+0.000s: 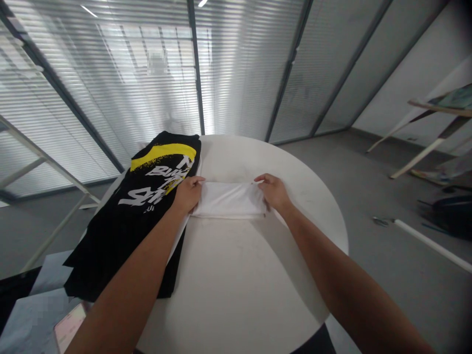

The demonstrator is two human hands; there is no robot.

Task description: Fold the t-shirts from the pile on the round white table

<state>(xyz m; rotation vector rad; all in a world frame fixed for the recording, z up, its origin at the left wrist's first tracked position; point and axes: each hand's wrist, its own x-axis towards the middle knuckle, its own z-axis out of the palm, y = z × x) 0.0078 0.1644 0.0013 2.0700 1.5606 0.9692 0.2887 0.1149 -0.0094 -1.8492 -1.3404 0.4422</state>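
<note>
A folded white cloth [230, 199] lies as a narrow rectangle on the round white table [236, 275]. My left hand [189, 193] grips its left end, thumb and fingers closed at the upper corner. At the opposite end, my right hand [273, 191] pinches the upper right corner. Slight creases run across the fabric between the two hands. Left of it is a black T-shirt [110, 241] with a yellow band and white lettering, spread over the table's left side. My left forearm crosses in front of part of that shirt.
A phone [70, 327] sits at the lower left near pale papers or fabric [33, 319]. Glass partitions with blinds [236, 73] stand behind the table. On the right are a wooden-legged piece of furniture [438, 140] and a white pole [431, 243] on the floor.
</note>
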